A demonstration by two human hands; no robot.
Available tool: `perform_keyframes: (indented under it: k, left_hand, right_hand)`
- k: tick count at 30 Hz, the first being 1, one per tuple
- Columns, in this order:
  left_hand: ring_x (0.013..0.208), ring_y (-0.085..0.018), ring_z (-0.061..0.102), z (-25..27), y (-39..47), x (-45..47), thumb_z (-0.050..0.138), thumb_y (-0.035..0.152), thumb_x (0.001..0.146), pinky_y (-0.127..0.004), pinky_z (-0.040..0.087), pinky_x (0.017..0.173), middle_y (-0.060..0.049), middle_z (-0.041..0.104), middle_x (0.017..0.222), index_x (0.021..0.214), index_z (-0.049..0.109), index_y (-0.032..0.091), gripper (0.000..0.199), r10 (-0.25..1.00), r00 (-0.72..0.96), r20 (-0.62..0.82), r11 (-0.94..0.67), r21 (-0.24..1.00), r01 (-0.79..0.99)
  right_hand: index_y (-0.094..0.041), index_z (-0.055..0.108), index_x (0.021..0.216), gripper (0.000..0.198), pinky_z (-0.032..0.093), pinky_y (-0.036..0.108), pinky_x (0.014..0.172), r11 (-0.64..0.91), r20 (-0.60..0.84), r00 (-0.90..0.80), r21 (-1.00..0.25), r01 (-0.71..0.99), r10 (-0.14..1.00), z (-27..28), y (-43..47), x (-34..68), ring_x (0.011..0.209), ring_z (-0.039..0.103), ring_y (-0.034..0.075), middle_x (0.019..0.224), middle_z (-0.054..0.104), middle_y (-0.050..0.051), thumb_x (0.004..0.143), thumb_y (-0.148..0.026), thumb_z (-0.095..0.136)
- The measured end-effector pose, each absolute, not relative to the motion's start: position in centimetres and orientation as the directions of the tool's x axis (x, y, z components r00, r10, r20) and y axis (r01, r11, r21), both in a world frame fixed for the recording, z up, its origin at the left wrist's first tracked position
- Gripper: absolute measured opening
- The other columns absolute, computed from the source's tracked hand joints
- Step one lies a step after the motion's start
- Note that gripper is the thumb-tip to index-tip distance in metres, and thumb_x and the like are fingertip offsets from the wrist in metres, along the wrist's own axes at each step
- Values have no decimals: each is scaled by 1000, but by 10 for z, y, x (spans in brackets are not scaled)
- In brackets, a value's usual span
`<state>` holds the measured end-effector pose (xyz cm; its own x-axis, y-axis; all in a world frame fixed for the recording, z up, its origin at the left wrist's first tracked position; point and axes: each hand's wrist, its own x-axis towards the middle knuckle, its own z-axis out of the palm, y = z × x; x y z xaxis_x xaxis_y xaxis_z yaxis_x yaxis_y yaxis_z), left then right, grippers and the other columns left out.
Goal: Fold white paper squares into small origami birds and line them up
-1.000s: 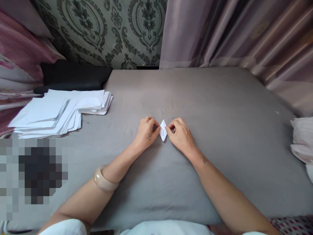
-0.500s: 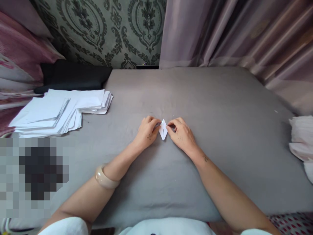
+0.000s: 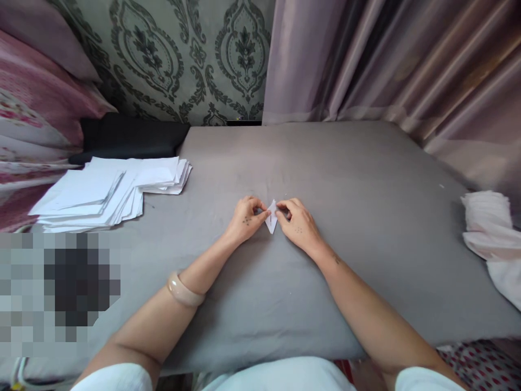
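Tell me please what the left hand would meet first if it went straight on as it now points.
The left hand would first meet the folded paper that it touches; then, probably, the right hand, though depth is unclear.

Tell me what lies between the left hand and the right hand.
The head view shows a small folded white paper between the left hand and the right hand.

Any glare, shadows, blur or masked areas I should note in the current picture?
Head view: a bright highlight on the bangle; head view: a soft shadow on the sheet beside the left forearm; head view: coarse pixelation hides the lower-left area; head view: the folded paper shows its outline, but is too small to read every crease.
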<state>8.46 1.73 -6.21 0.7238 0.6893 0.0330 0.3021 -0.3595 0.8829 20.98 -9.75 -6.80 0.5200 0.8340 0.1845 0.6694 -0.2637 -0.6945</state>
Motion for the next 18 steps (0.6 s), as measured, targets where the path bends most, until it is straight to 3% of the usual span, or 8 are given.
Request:
perform_keyframes:
  k: [2, 5, 9, 12, 15, 18]
  left_hand:
    - [61, -12, 48, -62, 15, 85, 69, 34, 74, -26, 38, 61, 0, 55, 66, 75, 61, 15, 20, 693, 721, -21, -144, 976, 166]
    - [64, -10, 53, -59, 9, 88, 76, 35, 69, -23, 40, 63, 0, 60, 71, 79, 57, 16, 28, 698, 713, -58, 147, 987, -64]
    - [70, -9, 56, -53, 4, 91, 80, 29, 65, -23, 43, 69, 0, 64, 81, 89, 58, 16, 34, 721, 691, -51, 262, 943, -204]
    - [73, -10, 58, -51, 3, 89, 78, 31, 68, -23, 43, 72, -2, 66, 85, 93, 63, 16, 33, 685, 727, -41, 285, 934, -217]
    - [72, -11, 57, -49, 1, 86, 75, 35, 73, -24, 43, 73, -2, 67, 81, 85, 68, 15, 24, 634, 772, -42, 276, 945, -175]
    - [67, -10, 54, -48, 1, 85, 77, 36, 70, -24, 41, 69, 0, 64, 71, 72, 69, 16, 21, 676, 735, -53, 251, 954, -161]
  right_hand:
    - [-20, 64, 102, 23, 48, 32, 76, -222, 178, 555, -786, 577, 813, -68, -97, 211, 76, 61, 14, 102, 65, 7, 82, -28, 58]
    - [-19, 63, 102, 28, 50, 31, 76, -125, 76, 611, -952, 281, 788, -63, -95, 209, 82, 64, 16, 99, 68, 8, 79, -37, 63]
    - [-19, 65, 86, 31, 50, 30, 70, -12, -64, 571, -995, -94, 818, -53, -93, 203, 73, 63, 16, 80, 70, 4, 74, -47, 67]
    - [-18, 66, 79, 31, 47, 28, 64, 24, -16, 600, -998, -58, 800, -50, -94, 200, 64, 59, 13, 70, 66, 1, 73, -48, 68]
    - [-19, 66, 79, 27, 45, 27, 62, 24, 97, 588, -991, 131, 803, -49, -98, 199, 63, 58, 14, 68, 65, 0, 78, -46, 64]
    - [-20, 66, 84, 22, 47, 29, 66, 34, 233, 585, -943, 331, 777, -47, -102, 196, 67, 59, 14, 75, 66, 2, 83, -41, 60]
